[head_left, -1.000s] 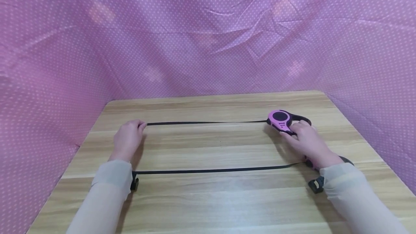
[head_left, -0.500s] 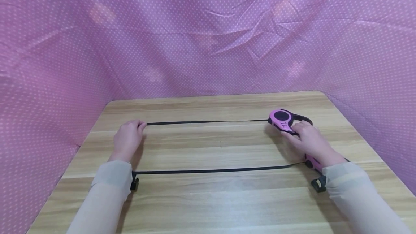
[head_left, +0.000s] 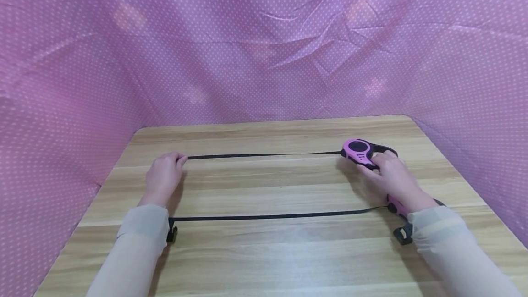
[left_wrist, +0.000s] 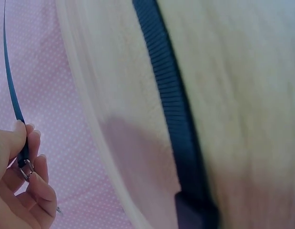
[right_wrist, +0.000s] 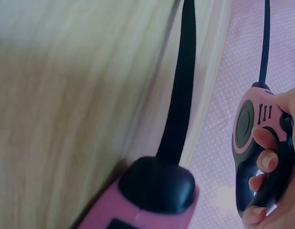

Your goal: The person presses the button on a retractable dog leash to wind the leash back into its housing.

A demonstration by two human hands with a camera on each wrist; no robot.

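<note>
My right hand grips the looped handle of a pink and black retractable dog leash, fingers curled through the loop in the right wrist view. Its black strap runs nearly straight across to my left hand. There I pinch the strap's end between thumb and fingers, by a small metal ring in the left wrist view. A second pink and black retractable leash lies nearer me, partly hidden under my right forearm. Its strap stretches over the table to beneath my left wrist.
The wood-grain table has pink dotted cloth rising behind it and on both sides. Black wrist mounts stick out below both cuffs, close to the nearer leash and its strap end.
My right hand and the held leash have shifted slightly to the right, and more of the nearer leash's pink casing shows. The left hand is almost still.
</note>
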